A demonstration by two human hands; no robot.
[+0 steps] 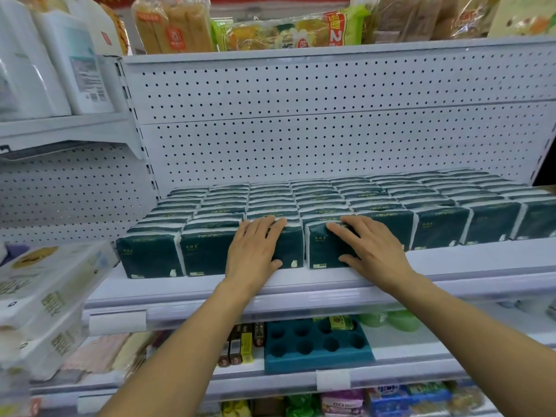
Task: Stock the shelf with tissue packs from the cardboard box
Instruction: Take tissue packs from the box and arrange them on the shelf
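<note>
Forearms reached up from the bottom edge, both bare. Left hand (255, 251) lay flat on the front face of a dark green tissue pack (288, 248), fingers straight and together, tips over the pack's top edge, thumb low on the front face. Right hand (373, 251) pressed the neighbouring tissue pack (323, 251) the same way, fingers spread a little, thumb at the pack's lower edge; neither hand was curled around anything. A narrow gap showed between the two packs. Both stood upright at the front of the white shelf (451, 260), in a front row of packs (439, 227) running left to right, with more rows (316, 197) packed tight behind them back to the pegboard back panel (301, 130). Cardboard box not in view.

Below the shelf lip sat a blue tray with round holes (316, 344), small boxed goods (240, 344) beside it, and coloured packets (391, 398) on the lowest level. White toilet roll bundles (45, 296) were stacked at left, blurred. On the top shelf were bagged bread loaves (174, 25) and other wrapped baked goods (285, 34); white paper packs (54, 61) stood upper left.
</note>
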